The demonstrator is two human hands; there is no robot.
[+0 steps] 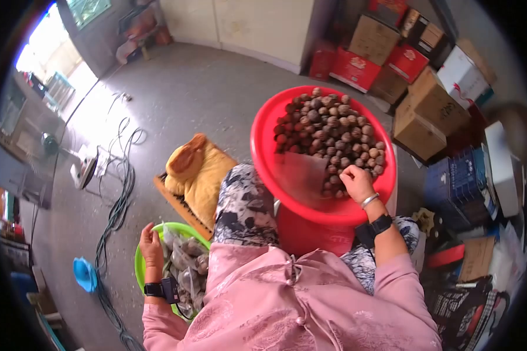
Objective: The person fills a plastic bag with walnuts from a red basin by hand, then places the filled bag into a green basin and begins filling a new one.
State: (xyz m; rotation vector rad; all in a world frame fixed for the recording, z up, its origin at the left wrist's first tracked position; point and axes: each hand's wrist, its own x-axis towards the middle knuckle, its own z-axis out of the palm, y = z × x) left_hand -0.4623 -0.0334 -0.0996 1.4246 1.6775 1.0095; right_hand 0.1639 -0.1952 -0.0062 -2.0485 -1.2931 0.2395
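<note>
A large red basin (263, 169) in front of my lap holds a heap of brown walnuts (334, 126). My right hand (358, 183) is over the basin's near right side, its fingers pinched. A translucent plastic bag (303, 172), smeared by motion, spreads over the walnuts to the left of these fingers and seems held by them. At my left side, my left hand (151, 245) is above the rim of a green basin (139, 266), fingers loosely apart with nothing seen in them. Clear bags of walnuts (188, 269) fill that green basin.
A yellow cushion (199, 175) lies on a low wooden seat by my left knee. Cables (120, 205) run along the floor near a blue plastic bowl (85, 274). Cardboard boxes (424, 114) and a dark blue crate (457, 181) stand to the right.
</note>
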